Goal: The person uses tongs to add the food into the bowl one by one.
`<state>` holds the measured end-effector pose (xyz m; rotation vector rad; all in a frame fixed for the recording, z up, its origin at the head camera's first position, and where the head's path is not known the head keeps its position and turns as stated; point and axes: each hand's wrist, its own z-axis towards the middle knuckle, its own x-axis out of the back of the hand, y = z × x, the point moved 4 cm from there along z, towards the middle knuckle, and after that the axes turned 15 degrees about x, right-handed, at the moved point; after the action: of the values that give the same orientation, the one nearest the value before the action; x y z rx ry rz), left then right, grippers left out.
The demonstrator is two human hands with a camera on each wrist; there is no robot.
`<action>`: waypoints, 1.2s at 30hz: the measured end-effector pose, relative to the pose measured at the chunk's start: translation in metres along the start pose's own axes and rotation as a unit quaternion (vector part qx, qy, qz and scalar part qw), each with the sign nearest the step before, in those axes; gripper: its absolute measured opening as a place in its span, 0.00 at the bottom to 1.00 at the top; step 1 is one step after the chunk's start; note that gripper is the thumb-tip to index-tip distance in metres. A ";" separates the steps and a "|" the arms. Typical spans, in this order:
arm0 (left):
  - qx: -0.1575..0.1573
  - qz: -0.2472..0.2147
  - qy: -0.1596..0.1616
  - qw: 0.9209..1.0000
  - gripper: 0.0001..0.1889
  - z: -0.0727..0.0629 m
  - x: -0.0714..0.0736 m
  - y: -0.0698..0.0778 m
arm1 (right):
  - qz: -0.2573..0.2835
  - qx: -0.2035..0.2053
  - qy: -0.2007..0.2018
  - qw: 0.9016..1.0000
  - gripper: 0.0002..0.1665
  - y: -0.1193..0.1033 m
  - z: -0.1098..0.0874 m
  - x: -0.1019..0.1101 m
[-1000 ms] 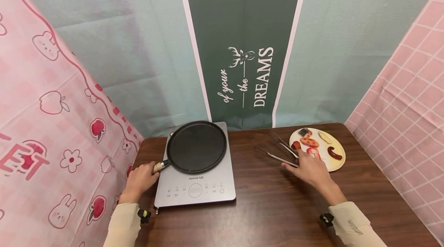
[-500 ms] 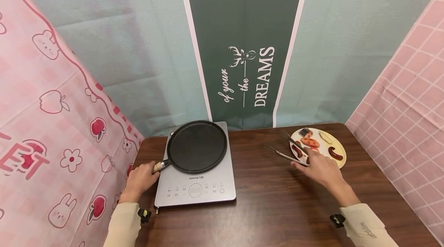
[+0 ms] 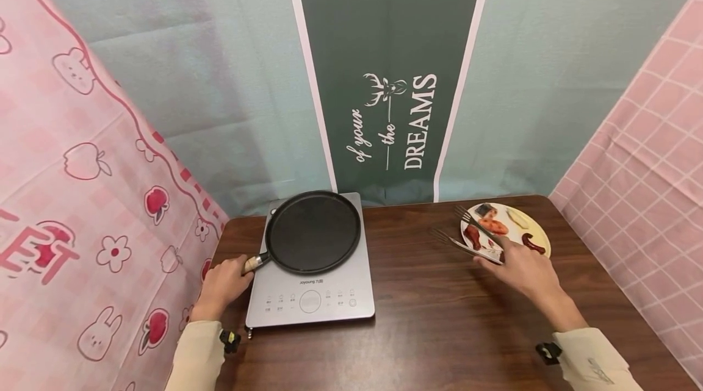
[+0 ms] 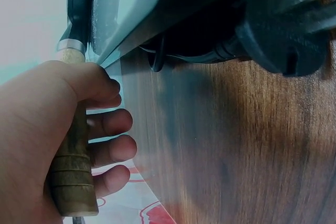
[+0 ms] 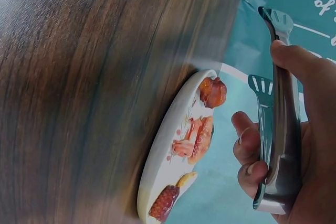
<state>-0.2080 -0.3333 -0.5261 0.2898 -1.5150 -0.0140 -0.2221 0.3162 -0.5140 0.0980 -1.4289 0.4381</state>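
My left hand grips the wooden handle of a round black frying pan. The pan sits flat on a silver induction cooker. In my right hand I hold metal tongs, their arms spread apart with nothing between them. The tongs' slotted tips point left and hover over the left side of a white and yellow plate. On that plate lie a brown drumstick, an orange oval piece, a dark curved sausage and a pale yellow piece.
Everything stands on a dark wooden table. A green and teal curtain hangs behind it. Pink printed cloth borders the left side and pink checked cloth the right.
My right hand and the tongs have shifted to the right, bringing the tips over the plate and uncovering the drumstick. The left hand and pan hold still.
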 end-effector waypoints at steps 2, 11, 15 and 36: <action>-0.001 0.001 -0.002 1.000 0.10 0.000 -0.001 0.001 | -0.002 -0.005 -0.003 1.000 0.54 0.002 -0.002 0.001; 0.000 0.002 -0.008 1.000 0.10 0.000 -0.002 0.002 | -0.008 -0.011 -0.006 1.000 0.53 0.008 -0.012 0.002; -0.005 0.000 0.003 1.000 0.10 0.001 -0.001 0.003 | -0.008 -0.015 -0.007 1.000 0.52 0.012 -0.014 0.003; 0.004 0.002 -0.009 1.000 0.10 0.001 0.000 0.002 | -0.013 -0.025 -0.033 0.999 0.54 0.033 -0.027 0.010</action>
<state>-0.2091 -0.3316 -0.5258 0.2931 -1.5338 -0.0079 -0.2081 0.3574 -0.5152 0.0911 -1.5005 0.3807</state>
